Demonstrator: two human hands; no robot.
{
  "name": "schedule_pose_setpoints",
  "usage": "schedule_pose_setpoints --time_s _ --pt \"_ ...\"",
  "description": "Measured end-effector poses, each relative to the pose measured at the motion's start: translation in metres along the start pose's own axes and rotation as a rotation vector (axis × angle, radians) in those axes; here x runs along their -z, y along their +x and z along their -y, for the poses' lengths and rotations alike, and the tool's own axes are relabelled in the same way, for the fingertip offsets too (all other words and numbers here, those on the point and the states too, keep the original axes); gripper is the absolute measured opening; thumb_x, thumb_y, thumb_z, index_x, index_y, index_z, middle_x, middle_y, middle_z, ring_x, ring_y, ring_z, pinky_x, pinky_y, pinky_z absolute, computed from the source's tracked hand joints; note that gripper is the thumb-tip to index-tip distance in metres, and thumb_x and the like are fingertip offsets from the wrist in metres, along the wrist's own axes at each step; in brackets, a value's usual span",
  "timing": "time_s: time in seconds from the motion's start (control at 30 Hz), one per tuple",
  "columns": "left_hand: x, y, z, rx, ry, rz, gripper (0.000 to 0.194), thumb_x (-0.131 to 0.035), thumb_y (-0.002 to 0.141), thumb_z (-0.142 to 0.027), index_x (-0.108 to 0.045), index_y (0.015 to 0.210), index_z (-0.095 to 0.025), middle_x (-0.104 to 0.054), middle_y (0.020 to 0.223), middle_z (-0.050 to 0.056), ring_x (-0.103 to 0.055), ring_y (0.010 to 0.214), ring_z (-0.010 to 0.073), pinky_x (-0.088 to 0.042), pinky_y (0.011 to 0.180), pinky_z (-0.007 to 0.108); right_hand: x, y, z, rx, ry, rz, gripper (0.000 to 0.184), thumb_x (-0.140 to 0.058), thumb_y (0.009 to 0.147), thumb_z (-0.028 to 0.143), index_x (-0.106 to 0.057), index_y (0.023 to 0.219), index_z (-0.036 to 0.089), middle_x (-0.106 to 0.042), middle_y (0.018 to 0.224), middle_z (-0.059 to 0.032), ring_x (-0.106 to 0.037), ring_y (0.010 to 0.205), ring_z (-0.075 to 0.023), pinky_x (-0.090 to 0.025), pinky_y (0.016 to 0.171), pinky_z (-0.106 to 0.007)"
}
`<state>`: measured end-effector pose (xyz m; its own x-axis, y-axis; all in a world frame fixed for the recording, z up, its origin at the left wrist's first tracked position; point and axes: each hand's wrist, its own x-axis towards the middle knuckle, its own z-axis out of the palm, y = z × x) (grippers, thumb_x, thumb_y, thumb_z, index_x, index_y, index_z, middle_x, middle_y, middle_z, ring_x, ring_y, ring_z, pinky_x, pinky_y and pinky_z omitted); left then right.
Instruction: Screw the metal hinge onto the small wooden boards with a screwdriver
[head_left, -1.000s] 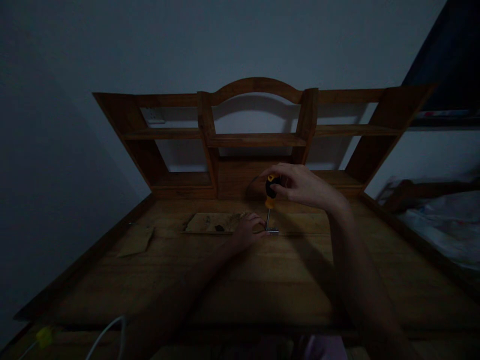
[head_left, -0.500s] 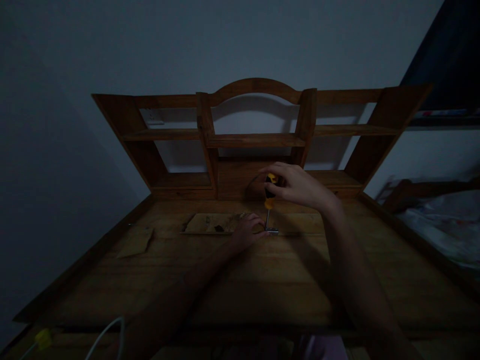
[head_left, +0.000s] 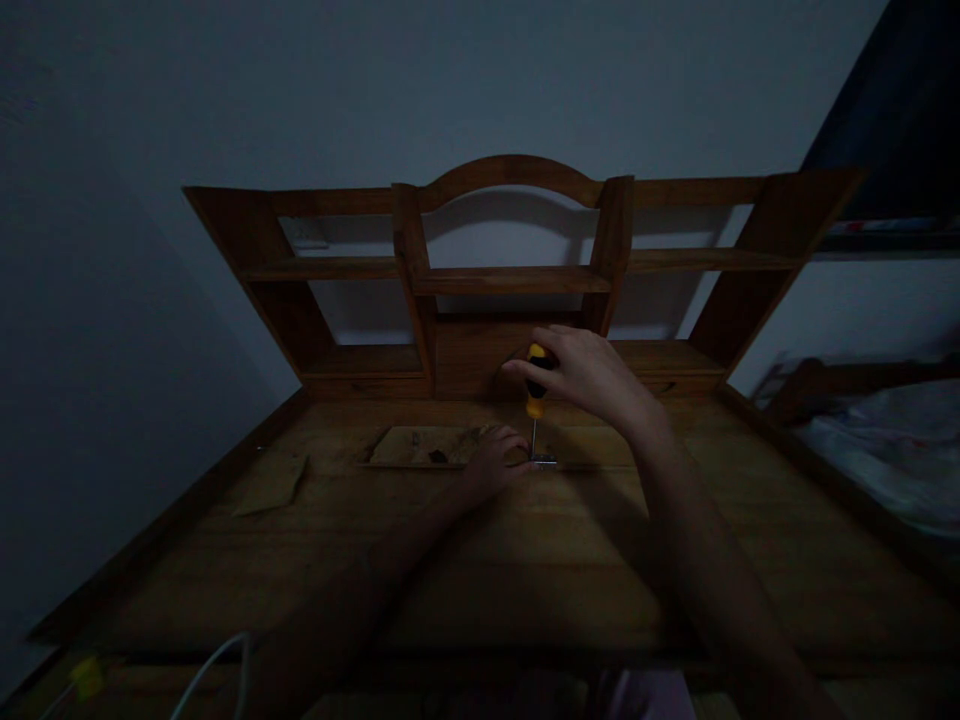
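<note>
My right hand (head_left: pixel 581 370) is closed around the yellow-and-black handle of a screwdriver (head_left: pixel 535 405), which stands nearly upright with its shaft pointing down. The shaft's tip meets a small shiny metal fitting (head_left: pixel 546 461), which looks like a hinge, at its left end. That fitting lies at the front edge of a long, thin wooden board (head_left: pixel 405 445) on the desk. My left hand (head_left: pixel 495 462) rests on the board, thumb and fingers curled together at the fitting's left end. Exactly what the fingertips grip is hard to see in the dim light.
The wooden desk top (head_left: pixel 465 560) spreads around the board. Behind it stands a wooden shelf unit (head_left: pixel 514 282) against the wall. A flat brown piece (head_left: pixel 270 485) lies at the left. A white cable (head_left: pixel 214 665) and a yellow object (head_left: pixel 88 677) are at the lower left.
My right hand has turned slightly and shifted its fingers on the screwdriver handle, its thumb now stretched further left; the forearm has swung left. My left hand and the fitting have stayed put.
</note>
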<state>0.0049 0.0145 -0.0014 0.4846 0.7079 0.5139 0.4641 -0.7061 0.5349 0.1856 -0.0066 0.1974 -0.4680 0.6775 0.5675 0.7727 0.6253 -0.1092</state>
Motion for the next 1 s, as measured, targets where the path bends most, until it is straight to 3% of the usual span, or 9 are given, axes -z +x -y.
schedule_pose_setpoints --time_s 0.1,0.17,0.27,0.4,0.5,0.6,0.73,0.87,1.0 --pt "0.001 0.001 -0.001 0.007 0.007 -0.009 0.024 -0.071 0.083 -0.042 -0.065 0.091 -0.021 -0.062 0.099 0.003 -0.057 0.098 0.0198 -0.046 0.089 0.034 0.006 -0.004 -0.007 0.078 0.175 0.070 0.055 -0.058 0.088 0.055 -0.055 0.132 0.022 -0.062 0.125 -0.0102 -0.060 0.106 -0.0256 -0.044 0.088 -0.036" --pt "0.001 0.001 -0.002 0.016 0.015 -0.010 0.024 -0.072 0.082 -0.043 -0.065 0.089 -0.021 -0.062 0.098 0.003 -0.058 0.097 0.0198 -0.046 0.088 0.034 0.011 -0.005 -0.013 0.094 0.273 0.131 0.051 -0.059 0.090 0.044 -0.052 0.136 0.024 -0.066 0.117 -0.0067 -0.063 0.096 -0.0213 -0.046 0.082 -0.032" --pt "0.002 0.001 -0.004 0.009 0.009 -0.006 0.024 -0.072 0.082 -0.042 -0.065 0.089 -0.020 -0.062 0.097 0.003 -0.058 0.097 0.0194 -0.047 0.087 0.033 0.015 -0.005 -0.018 0.067 0.335 0.176 0.038 -0.056 0.091 0.035 -0.057 0.127 0.023 -0.068 0.088 -0.0010 -0.062 0.072 -0.0155 -0.044 0.067 -0.027" --pt "0.003 0.002 -0.006 0.012 0.001 -0.007 0.023 -0.073 0.081 -0.040 -0.066 0.088 -0.020 -0.062 0.096 0.004 -0.058 0.096 0.0197 -0.047 0.088 0.034 0.011 -0.002 -0.017 0.055 0.260 0.085 0.027 -0.062 0.088 0.042 -0.059 0.103 0.020 -0.065 0.084 -0.0014 -0.058 0.069 -0.0150 -0.038 0.062 -0.026" --pt "0.004 0.002 -0.008 0.023 -0.002 0.002 0.022 -0.074 0.081 -0.039 -0.066 0.089 -0.020 -0.062 0.097 0.004 -0.058 0.096 0.0199 -0.047 0.087 0.034 0.006 0.000 -0.015 0.003 0.109 0.005 0.035 -0.063 0.085 0.054 -0.053 0.088 0.020 -0.062 0.079 -0.0030 -0.054 0.068 -0.0169 -0.032 0.059 -0.028" --pt "0.004 0.001 -0.007 0.020 -0.002 0.003 0.021 -0.072 0.082 -0.038 -0.066 0.090 -0.019 -0.062 0.098 0.004 -0.058 0.097 0.0199 -0.047 0.087 0.034 0.004 -0.001 -0.015 -0.021 0.077 -0.006 0.037 -0.061 0.086 0.056 -0.051 0.089 0.020 -0.061 0.078 -0.0030 -0.053 0.067 -0.0176 -0.032 0.059 -0.028" --pt "0.002 0.000 -0.002 0.010 0.014 -0.012 0.022 -0.072 0.082 -0.039 -0.066 0.090 -0.020 -0.062 0.097 0.004 -0.058 0.096 0.0197 -0.047 0.087 0.034 0.010 -0.003 -0.016 0.037 0.210 0.052 0.025 -0.061 0.088 0.042 -0.055 0.101 0.021 -0.064 0.087 -0.0020 -0.057 0.074 -0.0164 -0.037 0.064 -0.026" --pt "0.001 0.001 0.000 0.018 0.007 -0.013 0.023 -0.073 0.082 -0.040 -0.066 0.090 -0.020 -0.062 0.097 0.004 -0.058 0.096 0.0198 -0.047 0.087 0.034 0.019 -0.004 -0.016 0.028 0.284 0.148 0.024 -0.058 0.089 0.032 -0.058 0.111 0.022 -0.063 0.082 0.0008 -0.057 0.068 -0.0138 -0.038 0.062 -0.024" --pt "0.002 0.001 -0.002 0.002 -0.011 -0.013 0.023 -0.072 0.082 -0.040 -0.065 0.088 -0.020 -0.062 0.096 0.004 -0.058 0.095 0.0193 -0.047 0.085 0.033 0.017 -0.003 -0.015 0.030 0.257 0.115 0.021 -0.060 0.089 0.037 -0.058 0.101 0.020 -0.064 0.080 -0.0001 -0.058 0.068 -0.0144 -0.038 0.061 -0.025"
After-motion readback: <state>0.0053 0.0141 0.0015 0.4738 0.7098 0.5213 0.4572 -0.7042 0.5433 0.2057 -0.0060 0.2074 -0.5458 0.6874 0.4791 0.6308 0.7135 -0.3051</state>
